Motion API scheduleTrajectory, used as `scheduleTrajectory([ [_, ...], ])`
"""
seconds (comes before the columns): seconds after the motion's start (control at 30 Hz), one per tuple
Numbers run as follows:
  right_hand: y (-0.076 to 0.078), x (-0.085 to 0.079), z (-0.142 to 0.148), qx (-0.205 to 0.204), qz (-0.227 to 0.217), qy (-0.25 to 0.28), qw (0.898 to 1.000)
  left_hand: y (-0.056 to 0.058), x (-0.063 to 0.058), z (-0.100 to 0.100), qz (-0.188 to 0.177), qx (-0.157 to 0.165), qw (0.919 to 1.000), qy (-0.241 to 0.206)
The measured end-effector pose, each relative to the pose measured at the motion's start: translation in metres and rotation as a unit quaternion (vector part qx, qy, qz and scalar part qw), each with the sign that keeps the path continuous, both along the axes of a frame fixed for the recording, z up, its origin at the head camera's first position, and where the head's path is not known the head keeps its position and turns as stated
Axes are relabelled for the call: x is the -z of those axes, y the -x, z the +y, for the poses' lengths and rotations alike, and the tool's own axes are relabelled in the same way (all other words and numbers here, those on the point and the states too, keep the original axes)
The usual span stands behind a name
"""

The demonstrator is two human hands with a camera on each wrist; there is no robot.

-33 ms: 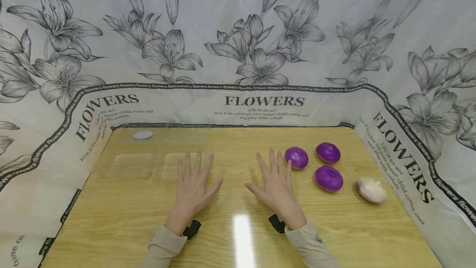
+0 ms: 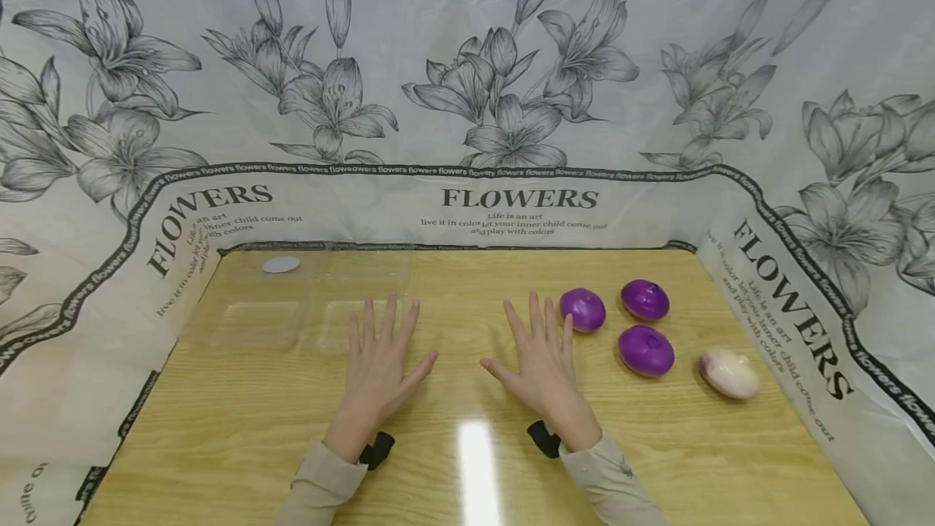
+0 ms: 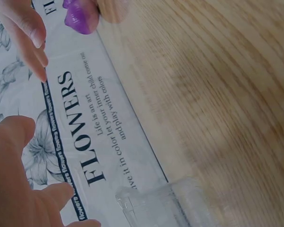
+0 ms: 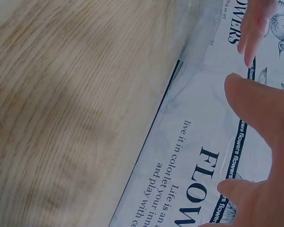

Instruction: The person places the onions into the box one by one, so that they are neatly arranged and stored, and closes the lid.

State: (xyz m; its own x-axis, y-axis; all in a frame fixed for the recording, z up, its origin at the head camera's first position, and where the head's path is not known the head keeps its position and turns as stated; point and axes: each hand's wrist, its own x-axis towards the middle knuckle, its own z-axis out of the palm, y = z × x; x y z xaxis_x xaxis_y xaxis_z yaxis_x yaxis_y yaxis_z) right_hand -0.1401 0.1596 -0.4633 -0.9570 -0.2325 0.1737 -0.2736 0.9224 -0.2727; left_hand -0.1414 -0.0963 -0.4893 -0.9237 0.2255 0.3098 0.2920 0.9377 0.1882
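Note:
My left hand point(image 2: 377, 372) is held palm down with its fingers spread, its fingertips overlapping the near side of a clear plastic box point(image 2: 339, 323) in the head view. The right hand point(image 2: 544, 370) mirrors it, fingers straight and spread, with nothing held. Just beyond its little finger sits a glossy purple onion point(image 2: 583, 309). Two more purple onions, one at the back point(image 2: 645, 299) and one nearer point(image 2: 646, 351), lie to the right of that. A whitish bulb point(image 2: 730, 373) with a purple tinge rests on its side farthest right.
A second clear box point(image 2: 256, 323) stands at the left, its lid point(image 2: 248, 266) raised and bearing a white oval sticker point(image 2: 281, 265). Flower-printed cloth point(image 2: 511, 222) walls in the back and sides of the wooden table point(image 2: 453, 461). A bright reflection lies at its front middle.

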Motion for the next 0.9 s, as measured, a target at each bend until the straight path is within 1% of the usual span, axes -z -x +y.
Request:
scheduleTrajectory([
  [0.17, 0.000, 0.000, 0.000, -0.004, 0.002, 0.005, 1.000, -0.001, 0.000, 0.000, -0.002, -0.001, 1.0000, -0.001],
  [0.43, 0.001, -0.003, 0.000, -0.002, 0.004, -0.011, 1.000, -0.001, -0.002, -0.001, 0.004, -0.004, 0.9999, 0.009],
  [0.63, 0.001, -0.010, -0.001, -0.001, 0.018, 0.007, 1.000, -0.001, -0.005, -0.002, 0.015, -0.004, 0.9998, -0.008],
  [0.73, 0.001, -0.013, -0.002, -0.001, 0.036, 0.023, 0.999, -0.001, -0.006, -0.003, 0.032, 0.002, 0.9992, -0.025],
  [0.8, 0.002, -0.015, -0.003, 0.000, 0.057, 0.038, 0.998, 0.000, -0.007, -0.005, 0.056, 0.011, 0.9973, -0.045],
  [0.87, 0.002, -0.017, -0.004, -0.002, 0.079, 0.057, 0.995, -0.001, -0.007, -0.008, 0.086, 0.020, 0.9927, -0.083],
  [0.9, 0.003, -0.018, -0.005, -0.004, 0.091, 0.071, 0.993, -0.001, -0.006, -0.010, 0.102, 0.025, 0.9888, -0.106],
])
